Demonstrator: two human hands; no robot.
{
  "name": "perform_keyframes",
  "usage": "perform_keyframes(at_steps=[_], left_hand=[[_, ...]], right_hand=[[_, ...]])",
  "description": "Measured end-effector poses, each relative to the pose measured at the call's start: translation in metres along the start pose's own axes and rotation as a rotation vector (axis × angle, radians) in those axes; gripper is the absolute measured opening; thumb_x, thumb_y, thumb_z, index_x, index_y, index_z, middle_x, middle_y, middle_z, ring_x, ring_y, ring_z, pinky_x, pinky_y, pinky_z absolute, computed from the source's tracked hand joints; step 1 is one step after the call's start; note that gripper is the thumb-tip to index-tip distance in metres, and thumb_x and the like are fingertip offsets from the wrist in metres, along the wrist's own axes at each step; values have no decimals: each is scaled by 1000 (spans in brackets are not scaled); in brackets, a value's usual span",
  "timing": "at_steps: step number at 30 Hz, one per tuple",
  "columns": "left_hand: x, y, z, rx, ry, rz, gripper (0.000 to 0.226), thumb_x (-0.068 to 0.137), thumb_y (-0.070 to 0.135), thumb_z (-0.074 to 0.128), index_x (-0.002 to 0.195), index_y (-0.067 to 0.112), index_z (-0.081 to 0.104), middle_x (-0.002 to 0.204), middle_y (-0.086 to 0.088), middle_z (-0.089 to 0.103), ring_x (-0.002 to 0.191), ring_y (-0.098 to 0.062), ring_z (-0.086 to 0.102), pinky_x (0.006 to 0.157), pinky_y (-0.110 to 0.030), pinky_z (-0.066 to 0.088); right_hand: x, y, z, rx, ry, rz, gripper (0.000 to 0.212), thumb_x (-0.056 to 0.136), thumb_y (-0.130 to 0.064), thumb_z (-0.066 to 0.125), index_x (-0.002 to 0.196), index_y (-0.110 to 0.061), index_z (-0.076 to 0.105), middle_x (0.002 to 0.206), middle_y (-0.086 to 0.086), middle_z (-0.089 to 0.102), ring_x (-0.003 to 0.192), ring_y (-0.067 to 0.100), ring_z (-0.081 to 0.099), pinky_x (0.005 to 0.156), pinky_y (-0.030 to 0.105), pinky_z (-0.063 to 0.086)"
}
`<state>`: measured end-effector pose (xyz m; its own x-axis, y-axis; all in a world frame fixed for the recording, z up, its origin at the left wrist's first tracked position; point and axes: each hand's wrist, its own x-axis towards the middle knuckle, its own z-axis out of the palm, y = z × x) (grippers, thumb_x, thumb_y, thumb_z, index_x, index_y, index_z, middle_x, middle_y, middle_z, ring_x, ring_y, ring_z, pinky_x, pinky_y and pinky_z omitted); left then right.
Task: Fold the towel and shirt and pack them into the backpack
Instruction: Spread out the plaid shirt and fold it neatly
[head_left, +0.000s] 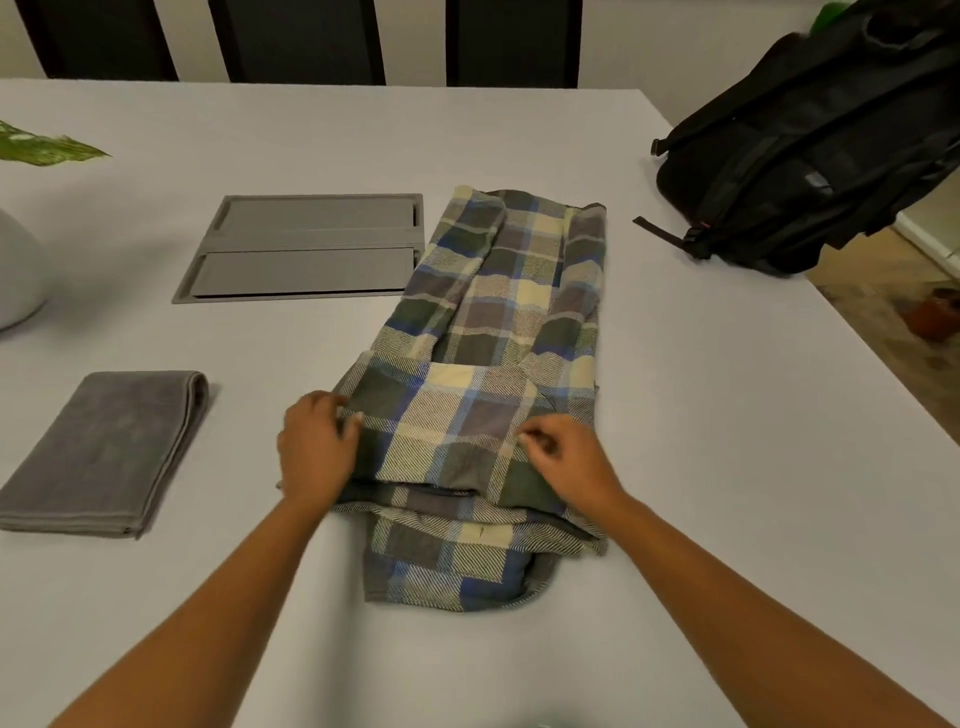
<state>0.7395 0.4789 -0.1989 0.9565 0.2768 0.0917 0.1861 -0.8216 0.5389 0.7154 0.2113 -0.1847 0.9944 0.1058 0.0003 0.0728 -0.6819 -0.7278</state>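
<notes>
A plaid shirt (498, 322) in blue, green and cream lies lengthwise on the grey table, its sides folded inward into a long strip. My left hand (317, 447) grips the left edge of a folded-over layer near the shirt's near end. My right hand (566, 457) pinches the same layer at its right side. A grey towel (104, 452) lies folded flat at the left of the table. The black backpack (821, 150) rests at the table's far right corner, partly over the edge.
A recessed grey cable hatch (306, 249) with two lids sits in the table left of the shirt. A green leaf (41, 148) and a white rounded pot (15, 280) stand at the far left. The table's right edge (883, 374) runs diagonally, floor beyond.
</notes>
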Motion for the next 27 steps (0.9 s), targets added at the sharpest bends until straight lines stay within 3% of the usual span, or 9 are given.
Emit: perform_keyframes(at_steps=[2,5,8,11,17,27], left_hand=[[-20,17,11,12,-7,114,30,89,25,59,111,6,62,122,-15,55,117,-32,46,96,-44,36],[-49,43,30,108,-124,219,50,90,50,43,123,15,56,135,-11,47,130,-27,36,107,-46,25],[-62,58,48,200,-385,102,78,85,70,31,146,22,24,157,-7,11,145,-26,3,113,-54,0],[-63,59,56,266,-499,46,91,81,75,30,150,24,2,157,-4,-10,144,-27,-13,110,-58,-8],[-57,48,58,261,-512,71,89,82,73,33,150,28,-1,157,-2,-14,143,-26,-15,111,-57,-6],[-30,30,33,379,-558,70,67,95,49,37,150,27,6,158,0,-7,145,-23,-5,111,-58,-4]], right_hand=[[4,18,-14,-85,71,57,17,90,-7,52,99,-10,67,96,5,65,83,16,58,74,24,46],[4,44,-31,-288,-52,71,20,88,-1,48,96,-8,64,101,9,62,91,24,58,76,29,45],[-1,54,-33,-345,-232,21,26,87,-2,52,109,-9,62,112,10,60,98,27,57,81,34,48],[-6,58,-30,-398,-312,-21,37,86,-13,58,123,-13,54,121,7,55,104,25,55,82,33,48],[-17,63,-27,-541,-375,-81,69,79,-48,62,136,-19,37,131,1,43,118,19,43,85,33,47],[-32,30,11,-515,-358,-229,60,80,-52,60,127,-17,47,115,7,48,109,22,44,84,31,41]])
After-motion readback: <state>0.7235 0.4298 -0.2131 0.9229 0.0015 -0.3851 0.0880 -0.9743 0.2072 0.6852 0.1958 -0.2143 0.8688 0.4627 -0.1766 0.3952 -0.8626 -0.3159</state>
